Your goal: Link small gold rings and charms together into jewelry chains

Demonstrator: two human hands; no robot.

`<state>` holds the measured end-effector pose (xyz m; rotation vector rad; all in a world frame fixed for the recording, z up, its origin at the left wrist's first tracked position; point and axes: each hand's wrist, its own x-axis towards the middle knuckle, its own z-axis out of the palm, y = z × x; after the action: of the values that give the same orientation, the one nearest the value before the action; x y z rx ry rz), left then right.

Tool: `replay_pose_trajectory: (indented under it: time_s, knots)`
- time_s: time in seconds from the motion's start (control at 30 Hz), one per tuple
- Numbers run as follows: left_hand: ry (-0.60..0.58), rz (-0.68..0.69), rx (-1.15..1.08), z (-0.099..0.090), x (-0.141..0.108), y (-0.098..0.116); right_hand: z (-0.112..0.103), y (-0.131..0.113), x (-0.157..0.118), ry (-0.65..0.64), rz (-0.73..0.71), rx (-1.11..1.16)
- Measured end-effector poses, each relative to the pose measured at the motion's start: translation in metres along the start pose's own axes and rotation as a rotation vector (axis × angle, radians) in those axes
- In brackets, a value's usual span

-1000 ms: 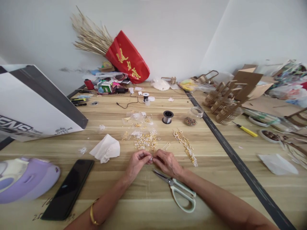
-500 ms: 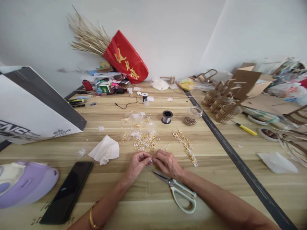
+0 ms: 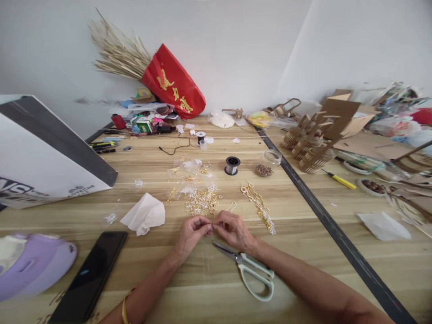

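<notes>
My left hand (image 3: 193, 234) is closed in a pinch at the front middle of the table, with a small dark bead (image 3: 210, 229) at its fingertips. Right against it, my right hand (image 3: 235, 230) also pinches; what lies between its fingers is too small to make out. A faint clear thread (image 3: 204, 261) runs down the tabletop below the hands. White-handled scissors (image 3: 251, 270) lie slightly open under my right wrist. Just beyond my fingers is a pile of gold and silver jewellery findings (image 3: 201, 200). Gold and silver chains (image 3: 258, 204) lie to the right of it.
A spool of clear line (image 3: 232, 166) and a glass jar of beads (image 3: 269, 164) stand farther back. At left are a crumpled tissue (image 3: 144, 215), a phone (image 3: 89, 276) and a large box (image 3: 50, 157). Woven baskets (image 3: 312, 148) and a yellow-handled tool (image 3: 341, 180) sit at right.
The view has shifted slightly, so the table's things sit a little farther left. Both hands stay together in a pinch, and the bead shows less between the fingertips.
</notes>
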<state>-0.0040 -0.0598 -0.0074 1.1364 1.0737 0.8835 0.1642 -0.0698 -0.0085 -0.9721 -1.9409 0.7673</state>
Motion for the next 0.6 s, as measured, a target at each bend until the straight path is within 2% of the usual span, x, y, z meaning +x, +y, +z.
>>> replay_pose_trajectory:
  time_s: [0.17, 0.37, 0.6]
  knots:
    - [-0.014, 0.009, 0.012, -0.0006, -0.0005, -0.0019, -0.0009, 0.0013, 0.0002, -0.023, 0.025, 0.027]
    - [-0.009, -0.020, 0.001, 0.0005, -0.0006, -0.0034, 0.0003, 0.0030, -0.0010, -0.040, -0.010, 0.003]
    - [-0.011, -0.042, -0.004, 0.0008, -0.0029, 0.0051, 0.0006, 0.0025, -0.0006, -0.029, 0.020, 0.033]
